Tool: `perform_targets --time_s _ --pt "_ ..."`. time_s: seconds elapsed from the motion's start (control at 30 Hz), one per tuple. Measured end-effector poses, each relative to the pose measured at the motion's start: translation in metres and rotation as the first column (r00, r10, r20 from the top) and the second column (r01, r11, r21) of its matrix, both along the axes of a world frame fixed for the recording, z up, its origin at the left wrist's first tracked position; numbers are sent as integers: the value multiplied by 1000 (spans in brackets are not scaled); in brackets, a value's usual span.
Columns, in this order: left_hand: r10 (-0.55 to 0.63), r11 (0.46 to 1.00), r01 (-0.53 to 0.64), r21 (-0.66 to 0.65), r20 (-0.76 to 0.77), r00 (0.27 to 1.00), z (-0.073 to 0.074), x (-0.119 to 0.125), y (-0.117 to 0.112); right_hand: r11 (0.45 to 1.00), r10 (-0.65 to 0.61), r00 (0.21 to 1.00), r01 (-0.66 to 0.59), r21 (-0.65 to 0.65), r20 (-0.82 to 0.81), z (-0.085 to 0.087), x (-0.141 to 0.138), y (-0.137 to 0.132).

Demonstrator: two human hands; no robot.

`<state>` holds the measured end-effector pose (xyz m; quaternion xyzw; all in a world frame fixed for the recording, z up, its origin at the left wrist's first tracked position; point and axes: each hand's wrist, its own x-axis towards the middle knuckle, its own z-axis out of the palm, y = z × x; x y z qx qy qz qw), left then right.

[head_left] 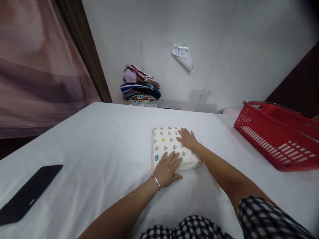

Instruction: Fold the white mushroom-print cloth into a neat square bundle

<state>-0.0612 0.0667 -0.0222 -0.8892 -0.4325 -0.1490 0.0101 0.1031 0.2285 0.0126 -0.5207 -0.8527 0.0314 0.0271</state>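
Observation:
A folded white cloth (165,141) printed with grey, yellow and blue mushroom shapes lies in the middle of the white-covered table (109,139). My left hand (167,169), with a silver bracelet at the wrist, rests flat on the near edge of the cloth, fingers spread. On its right side my right hand (187,138) lies open, fingers stretched over the fabric. Both palms touch the cloth from above and grip nothing. What kind of cloth item it is, I cannot make out.
To the right stands a red plastic basket (276,136) with a metal handle. A dark flat object (30,192) lies at the left. Beyond the far edge rises a stack of folded clothes (141,84) by the wall. A pink curtain (42,66) hangs at the left.

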Motion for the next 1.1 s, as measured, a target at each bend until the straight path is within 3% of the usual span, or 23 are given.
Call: perform_targets --time_s 0.1,0.2,0.33,0.5,0.57,0.67,0.73,0.83,0.93,1.1 --pt "-2 1000 1 -18 -31 1000 6 1 1 994 -42 999 39 -102 -28 -6 12 10" --pt "-4 1000 3 -29 -53 999 12 2 0 981 -54 992 32 -192 -114 2 16 10" --pt "1 1000 -2 -25 -52 999 16 2 -1 981 -91 962 42 -190 -259 10 30 -18" --pt "7 1000 -8 -30 -59 998 18 5 -1 981 -48 953 -11 -193 -299 1 44 -59" --pt "9 998 -11 -57 -48 999 21 4 0 976 -123 901 35 -214 -416 3 50 -63" --pt "51 995 -49 -82 30 998 28 -9 -1 964 -262 720 170 -202 -642 13 69 -66" --pt "134 990 -127 -63 125 983 32 -25 -5 944 -327 624 240 -225 -710 18 86 -73" --pt "300 954 -293 -65 276 913 32 -49 -16 887 -457 577 240 -394 -678 16 105 -91" --pt "461 887 -429 -172 390 797 28 -60 -27 809 -551 560 175 -561 -619 9 111 -110" --pt "635 773 -459 -438 511 580 21 -52 -28 751 -590 599 161 -640 -542 8 100 -120"
